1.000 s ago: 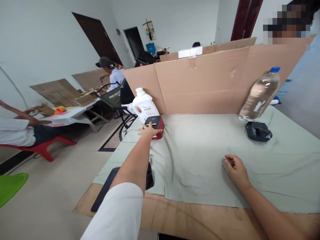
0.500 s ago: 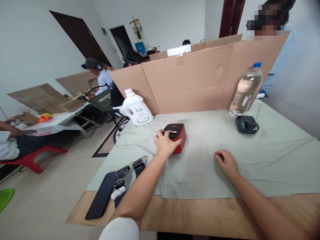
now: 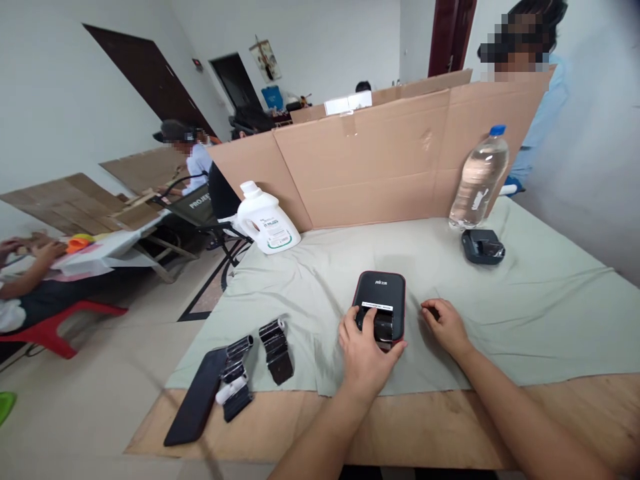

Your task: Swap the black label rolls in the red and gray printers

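A small black and red device [image 3: 379, 299] lies flat on the grey-green cloth [image 3: 530, 293] near the table's front. My left hand [image 3: 367, 352] grips its near end, thumb on top. My right hand [image 3: 446, 326] rests on the cloth just right of the device, fingers curled, holding nothing that I can see.
At the front left lie a black flat slab [image 3: 193, 407] and two black clips with rollers [image 3: 276, 340]. A white jug [image 3: 267, 220], a water bottle [image 3: 478, 180] and a black device [image 3: 483, 245] stand by the cardboard screen [image 3: 380, 160]. A person stands behind it; others sit left.
My left hand has pulled the black and red device from beside the white jug to the table's front centre. My right hand stayed on the cloth.
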Demonstrator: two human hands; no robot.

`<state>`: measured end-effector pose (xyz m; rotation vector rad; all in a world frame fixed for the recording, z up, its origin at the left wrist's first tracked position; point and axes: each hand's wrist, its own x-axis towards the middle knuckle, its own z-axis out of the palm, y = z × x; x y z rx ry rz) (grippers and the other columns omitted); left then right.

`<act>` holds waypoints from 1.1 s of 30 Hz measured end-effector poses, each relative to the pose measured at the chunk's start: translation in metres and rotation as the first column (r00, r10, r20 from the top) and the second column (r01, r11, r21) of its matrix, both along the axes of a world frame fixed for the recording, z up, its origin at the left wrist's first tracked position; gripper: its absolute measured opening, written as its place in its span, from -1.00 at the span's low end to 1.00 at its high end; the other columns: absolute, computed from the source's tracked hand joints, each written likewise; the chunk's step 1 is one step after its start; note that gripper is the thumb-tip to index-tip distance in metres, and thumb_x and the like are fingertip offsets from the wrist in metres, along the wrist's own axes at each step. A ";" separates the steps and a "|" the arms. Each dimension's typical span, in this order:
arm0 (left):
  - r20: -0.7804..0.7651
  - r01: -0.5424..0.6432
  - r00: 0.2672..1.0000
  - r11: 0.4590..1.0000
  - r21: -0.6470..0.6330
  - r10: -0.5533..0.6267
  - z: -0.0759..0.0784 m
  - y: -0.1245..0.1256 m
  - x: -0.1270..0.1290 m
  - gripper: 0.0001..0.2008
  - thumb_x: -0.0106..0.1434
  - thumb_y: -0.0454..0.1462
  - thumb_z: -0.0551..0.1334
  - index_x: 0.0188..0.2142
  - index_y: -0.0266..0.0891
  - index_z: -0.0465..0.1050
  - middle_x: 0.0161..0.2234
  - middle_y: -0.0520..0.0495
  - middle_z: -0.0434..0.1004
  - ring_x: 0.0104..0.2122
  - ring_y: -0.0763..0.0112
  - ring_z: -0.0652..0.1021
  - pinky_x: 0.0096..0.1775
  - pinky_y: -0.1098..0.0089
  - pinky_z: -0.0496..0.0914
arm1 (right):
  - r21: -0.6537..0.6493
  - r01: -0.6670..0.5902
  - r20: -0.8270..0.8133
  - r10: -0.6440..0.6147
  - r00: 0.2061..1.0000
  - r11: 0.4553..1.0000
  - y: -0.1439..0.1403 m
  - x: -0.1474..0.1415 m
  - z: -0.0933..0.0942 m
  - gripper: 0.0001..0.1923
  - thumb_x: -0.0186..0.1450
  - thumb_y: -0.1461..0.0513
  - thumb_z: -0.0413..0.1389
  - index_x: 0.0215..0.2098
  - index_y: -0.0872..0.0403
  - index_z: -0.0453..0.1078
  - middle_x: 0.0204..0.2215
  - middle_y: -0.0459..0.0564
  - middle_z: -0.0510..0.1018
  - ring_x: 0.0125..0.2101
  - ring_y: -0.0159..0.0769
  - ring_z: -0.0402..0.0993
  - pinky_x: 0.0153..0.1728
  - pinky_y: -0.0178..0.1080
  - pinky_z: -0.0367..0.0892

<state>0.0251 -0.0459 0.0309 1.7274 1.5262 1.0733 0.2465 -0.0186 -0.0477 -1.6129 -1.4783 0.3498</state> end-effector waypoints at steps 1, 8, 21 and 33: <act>0.053 0.006 0.999 1.000 0.007 -0.007 0.000 0.003 -0.006 -0.28 -0.13 0.00 0.46 0.05 -0.05 0.39 0.21 -0.22 0.05 0.25 -0.21 0.04 0.25 -0.09 -0.13 | 0.002 -0.002 -0.002 0.002 1.000 1.000 0.000 0.000 0.000 -0.75 0.25 0.05 0.00 -0.38 0.00 0.42 -0.36 0.04 0.56 -0.26 -0.12 0.43 -0.16 -0.04 0.34; 0.601 0.236 0.798 0.944 -0.231 -0.053 -0.013 0.063 -0.031 -0.35 0.25 0.17 0.04 0.20 -0.13 0.24 0.27 -0.17 0.16 0.28 0.13 0.17 0.28 0.11 0.02 | 0.044 -0.155 -0.092 0.158 0.983 0.987 -0.015 -0.020 0.006 -0.55 0.35 -0.01 -0.06 0.10 0.01 0.33 0.02 0.08 0.49 0.04 -0.09 0.39 0.09 0.01 0.28; 0.849 0.472 0.528 0.838 -0.274 -0.020 -0.019 0.039 -0.027 -0.20 0.11 -0.24 0.15 0.35 -0.03 -0.06 0.35 0.11 0.01 0.33 0.29 0.09 0.28 0.27 0.07 | 0.115 -0.253 -0.395 0.278 0.876 0.961 -0.032 -0.063 0.006 -0.38 0.40 -0.05 -0.19 0.36 -0.04 -0.05 0.33 0.04 0.11 0.30 -0.02 0.03 0.28 0.15 0.00; 0.830 0.402 0.555 0.893 -0.202 -0.062 -0.026 0.050 -0.026 -0.13 -0.15 -0.35 0.12 0.25 -0.09 0.09 0.30 0.01 0.14 0.29 0.20 0.18 0.25 0.23 0.09 | 0.193 -0.155 -0.469 0.230 0.853 0.969 -0.029 -0.085 0.014 -0.29 0.32 0.00 0.00 0.36 -0.03 -0.09 0.35 0.06 0.02 0.32 -0.02 -0.04 0.29 0.13 -0.06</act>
